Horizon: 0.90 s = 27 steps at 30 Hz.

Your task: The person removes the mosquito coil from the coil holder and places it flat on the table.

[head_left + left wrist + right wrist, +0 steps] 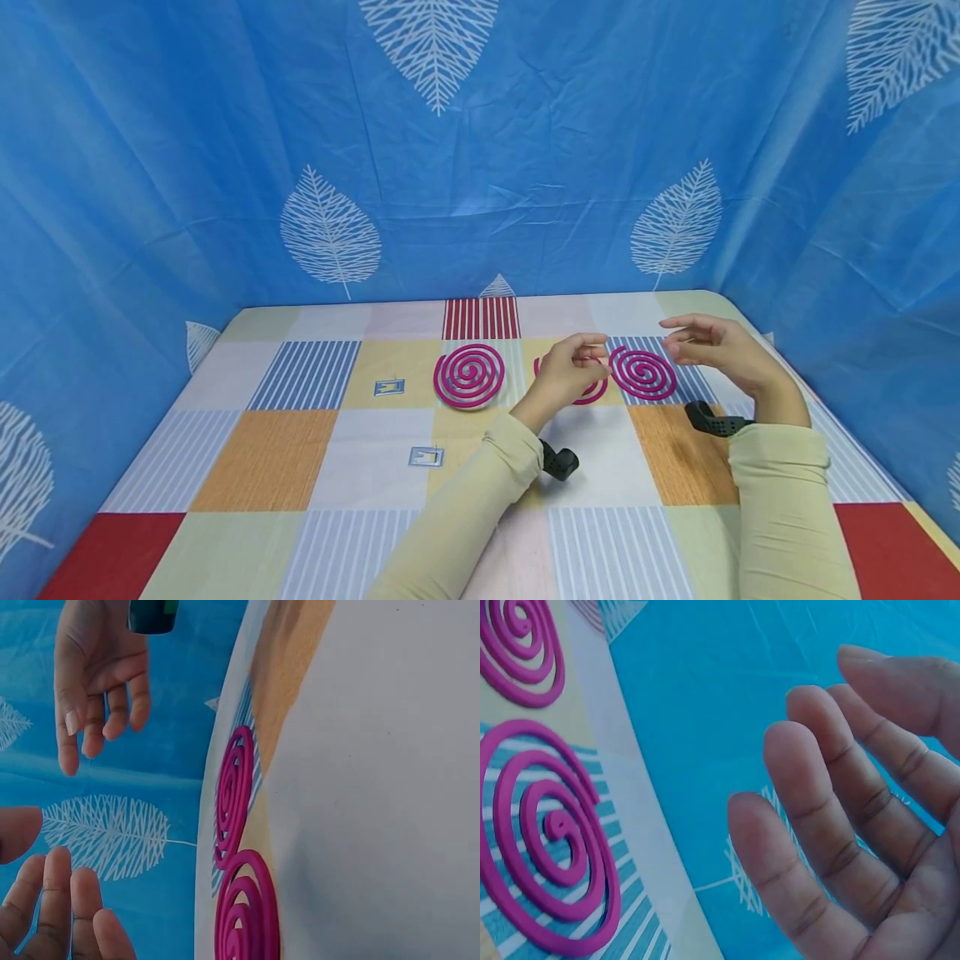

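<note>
Three magenta spiral mosquito coils lie in a row on the patchwork cloth. My left hand (567,372) hovers over the middle coil (592,392), covering much of it in the head view. Loosely bent, its fingers hold nothing. The right coil (642,373) lies flat on a blue striped patch between the two hands. Up and to the right of that coil is my right hand (708,346), fingers relaxed and palm turned inward, with nothing in it. At the left of the row sits the left coil (469,377), which looks thicker than the others, with a pale edge beneath.
Two small flat metal coil stands lie left of the arms, the far stand (389,387) and the near stand (426,457). Blue curtains (480,167) with white leaf prints rise behind and beside the table. Each wrist wears a black camera mount.
</note>
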{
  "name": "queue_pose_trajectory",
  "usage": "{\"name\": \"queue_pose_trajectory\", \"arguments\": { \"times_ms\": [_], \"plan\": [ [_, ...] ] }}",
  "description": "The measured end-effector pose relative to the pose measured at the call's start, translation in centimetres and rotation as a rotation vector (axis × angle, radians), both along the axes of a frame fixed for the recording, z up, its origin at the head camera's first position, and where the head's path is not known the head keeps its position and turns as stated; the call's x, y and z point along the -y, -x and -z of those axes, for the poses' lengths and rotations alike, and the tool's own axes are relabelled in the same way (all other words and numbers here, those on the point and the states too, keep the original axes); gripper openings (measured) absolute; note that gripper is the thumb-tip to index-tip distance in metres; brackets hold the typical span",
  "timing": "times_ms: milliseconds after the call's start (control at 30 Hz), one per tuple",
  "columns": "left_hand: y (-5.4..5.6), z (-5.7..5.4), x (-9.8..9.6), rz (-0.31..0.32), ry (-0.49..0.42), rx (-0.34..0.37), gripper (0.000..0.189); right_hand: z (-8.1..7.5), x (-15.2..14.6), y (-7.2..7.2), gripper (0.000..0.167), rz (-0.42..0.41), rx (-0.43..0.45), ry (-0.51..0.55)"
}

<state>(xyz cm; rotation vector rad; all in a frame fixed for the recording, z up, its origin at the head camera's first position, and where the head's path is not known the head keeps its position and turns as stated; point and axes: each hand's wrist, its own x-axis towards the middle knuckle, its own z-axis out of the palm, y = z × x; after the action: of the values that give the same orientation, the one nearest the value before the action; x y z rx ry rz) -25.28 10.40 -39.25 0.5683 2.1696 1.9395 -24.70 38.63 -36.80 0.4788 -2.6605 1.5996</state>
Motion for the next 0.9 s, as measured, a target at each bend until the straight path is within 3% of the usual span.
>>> {"name": "queue_pose_trajectory", "arguments": {
  "times_ms": [300, 700, 900],
  "plan": [
    [-0.6, -0.9, 0.6, -0.004, -0.029, -0.045, 0.045, -1.2, 1.4, -0.5, 0.045, -0.003, -0.042, 0.016],
    [-1.6, -2.7, 2.1, 0.009, 0.007, -0.097, 0.048, -2.1, 3.3, -0.4, 0.057, -0.123, -0.191, 0.124],
    [-2.1, -3.7, 2.7, 0.011, 0.029, -0.155, 0.049, -2.7, 4.3, -0.6, 0.057, -0.128, -0.235, 0.119]
  ]
}}
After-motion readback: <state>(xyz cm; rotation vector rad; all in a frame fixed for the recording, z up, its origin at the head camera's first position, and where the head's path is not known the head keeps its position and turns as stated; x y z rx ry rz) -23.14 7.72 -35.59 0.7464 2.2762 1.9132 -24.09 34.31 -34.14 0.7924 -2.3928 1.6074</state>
